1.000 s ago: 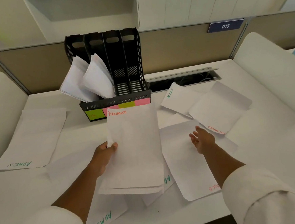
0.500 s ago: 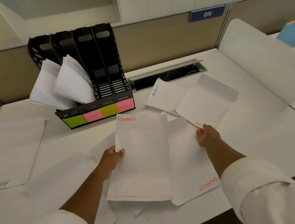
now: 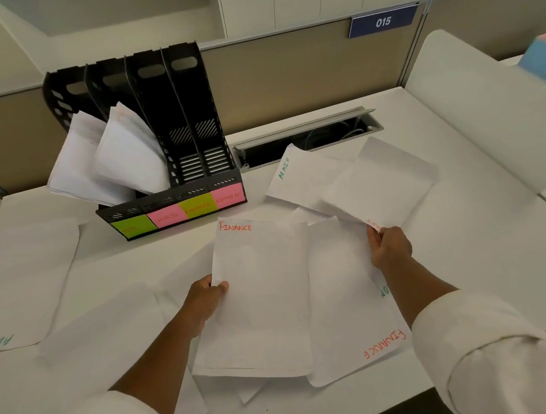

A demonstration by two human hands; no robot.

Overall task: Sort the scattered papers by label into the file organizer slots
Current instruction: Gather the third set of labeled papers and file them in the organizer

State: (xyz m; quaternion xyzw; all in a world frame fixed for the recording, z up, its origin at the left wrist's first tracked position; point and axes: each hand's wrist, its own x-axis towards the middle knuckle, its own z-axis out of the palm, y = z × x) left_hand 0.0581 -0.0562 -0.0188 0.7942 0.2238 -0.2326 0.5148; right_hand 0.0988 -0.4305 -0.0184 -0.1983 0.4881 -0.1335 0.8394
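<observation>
White paper fills most of the tabletop (image 3: 449, 258). The left hand (image 3: 204, 302) grips a small stack of sheets (image 3: 259, 299) by its left edge, thumb curled over the top sheet, which reads FINANCE in red at its head; the stack sits over the middle of the tabletop, toward the near edge. The right hand (image 3: 389, 246) pinches the near corner of another sheet (image 3: 381, 185), fingers curled round it where a bit of red writing shows; that sheet stretches away toward the back right part of the tabletop and overlaps an ADMIN sheet (image 3: 299, 178) lettered in green. Just beside the held stack on its right lies a sheet marked FINANCE upside down (image 3: 348, 305), reaching the near edge. More sheets lie under and around these, and one with green lettering (image 3: 26, 281) lies at the left edge.

The black file organizer (image 3: 179, 194) stands at the back left of the tabletop with four slots. The two left slots hold leaning papers (image 3: 108, 164); the two right slots show bare ribbed floors. Sticky labels (image 3: 180, 214) across its front run green, pink, yellow-green, pink, the third reading FINANCE and the fourth ADMIN.

Behind it, a cable slot (image 3: 308, 135) is open along the back edge, and a blue plate numbered 015 (image 3: 383, 21) hangs on the partition.
</observation>
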